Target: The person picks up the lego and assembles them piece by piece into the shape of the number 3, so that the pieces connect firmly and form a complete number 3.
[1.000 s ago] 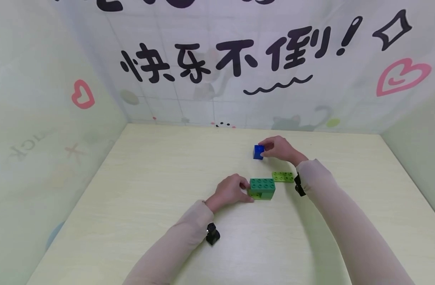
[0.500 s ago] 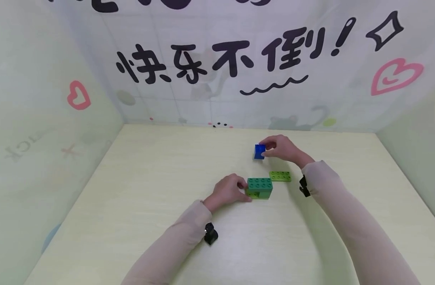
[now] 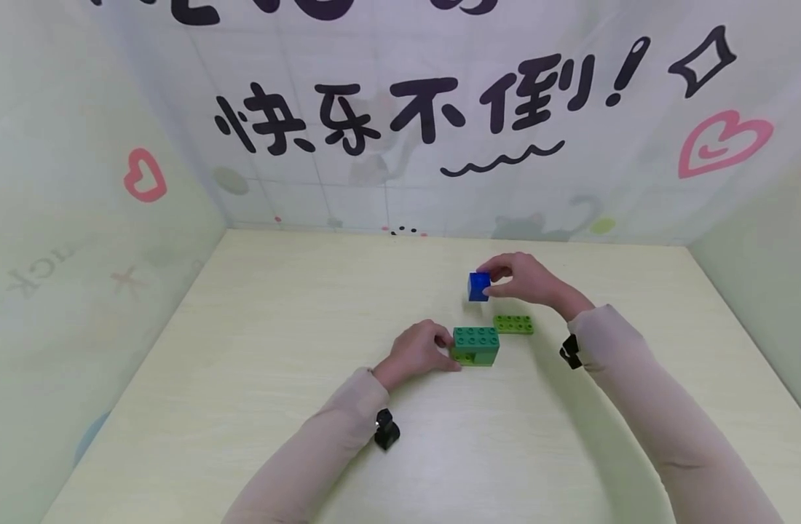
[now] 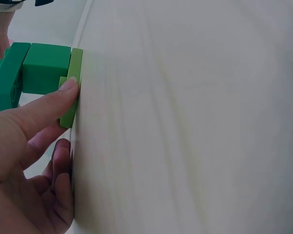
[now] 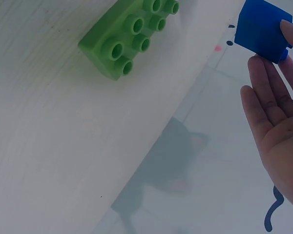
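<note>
My left hand pinches the low end of a small block build, thumb in front, on the table. The build has a dark green brick across its top, a green brick under one side and a lime green plate as its base. Behind it, my right hand holds a blue brick between thumb and fingers. Pale table shows below that brick. In the right wrist view, the blue brick's studs face the palm side and the other fingers extend beneath it.
A second lime green plate, studs up, lies on the table just behind and right of the build. Printed fabric walls enclose the table at the back and both sides. Black wrist cameras sit at the cuffs.
My right hand has brought the blue brick slightly rightward and toward the build. My left hand stays at the build. The head view has shifted a little.
</note>
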Action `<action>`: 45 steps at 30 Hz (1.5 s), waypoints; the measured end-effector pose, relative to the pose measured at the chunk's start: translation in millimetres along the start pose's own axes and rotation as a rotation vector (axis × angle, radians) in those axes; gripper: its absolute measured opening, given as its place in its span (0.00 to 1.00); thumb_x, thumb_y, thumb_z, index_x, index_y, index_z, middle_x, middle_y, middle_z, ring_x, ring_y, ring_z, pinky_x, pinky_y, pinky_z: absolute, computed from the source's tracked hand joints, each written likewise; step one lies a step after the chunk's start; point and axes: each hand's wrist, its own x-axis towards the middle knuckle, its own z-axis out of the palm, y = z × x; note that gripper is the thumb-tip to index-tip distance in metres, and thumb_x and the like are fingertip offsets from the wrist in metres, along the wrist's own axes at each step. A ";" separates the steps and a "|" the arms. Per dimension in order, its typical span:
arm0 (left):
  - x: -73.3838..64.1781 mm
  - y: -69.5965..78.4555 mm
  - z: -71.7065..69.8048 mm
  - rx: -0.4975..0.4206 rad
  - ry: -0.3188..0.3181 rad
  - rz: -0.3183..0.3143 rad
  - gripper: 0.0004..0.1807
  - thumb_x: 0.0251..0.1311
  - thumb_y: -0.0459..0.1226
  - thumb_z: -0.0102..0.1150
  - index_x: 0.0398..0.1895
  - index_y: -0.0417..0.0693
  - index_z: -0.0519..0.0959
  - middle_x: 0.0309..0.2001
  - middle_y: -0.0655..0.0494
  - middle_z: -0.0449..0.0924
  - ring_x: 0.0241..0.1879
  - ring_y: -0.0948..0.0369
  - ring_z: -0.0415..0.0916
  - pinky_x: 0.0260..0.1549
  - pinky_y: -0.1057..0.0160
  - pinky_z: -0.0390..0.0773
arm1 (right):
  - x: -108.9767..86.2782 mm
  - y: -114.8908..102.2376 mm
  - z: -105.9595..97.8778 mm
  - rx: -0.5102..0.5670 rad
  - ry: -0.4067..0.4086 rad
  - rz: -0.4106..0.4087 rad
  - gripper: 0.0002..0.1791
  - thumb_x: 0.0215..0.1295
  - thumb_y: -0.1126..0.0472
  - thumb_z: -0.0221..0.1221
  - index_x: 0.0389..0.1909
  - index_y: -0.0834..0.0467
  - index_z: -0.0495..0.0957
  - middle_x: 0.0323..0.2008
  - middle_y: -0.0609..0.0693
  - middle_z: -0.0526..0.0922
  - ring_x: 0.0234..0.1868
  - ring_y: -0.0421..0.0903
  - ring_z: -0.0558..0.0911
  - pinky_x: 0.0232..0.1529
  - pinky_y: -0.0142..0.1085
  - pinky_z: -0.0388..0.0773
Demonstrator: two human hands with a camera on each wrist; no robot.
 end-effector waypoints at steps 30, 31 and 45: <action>1.2 -0.8 0.0 -0.006 0.009 0.022 0.20 0.36 0.43 0.76 0.35 0.47 0.83 0.31 0.63 0.78 0.32 0.66 0.72 0.31 0.67 0.71 | -45.8 -25.0 -2.6 -0.075 -0.003 -0.093 0.21 0.54 0.59 0.66 0.49 0.60 0.77 0.43 0.50 0.79 0.45 0.52 0.77 0.47 0.45 0.72; 1.3 -0.9 0.0 -0.003 0.010 0.022 0.20 0.36 0.44 0.76 0.35 0.48 0.83 0.31 0.63 0.78 0.32 0.66 0.72 0.31 0.67 0.71 | -47.0 -26.0 -2.1 -0.076 -0.005 -0.095 0.21 0.54 0.58 0.66 0.49 0.60 0.77 0.43 0.50 0.79 0.45 0.52 0.77 0.47 0.45 0.72; -0.2 1.4 -1.6 -0.001 -0.002 -0.005 0.19 0.36 0.44 0.76 0.35 0.49 0.83 0.31 0.63 0.77 0.33 0.65 0.71 0.31 0.66 0.70 | -61.8 -33.4 3.1 -0.089 -0.016 -0.117 0.21 0.54 0.57 0.66 0.48 0.60 0.77 0.41 0.48 0.79 0.43 0.49 0.77 0.44 0.43 0.73</action>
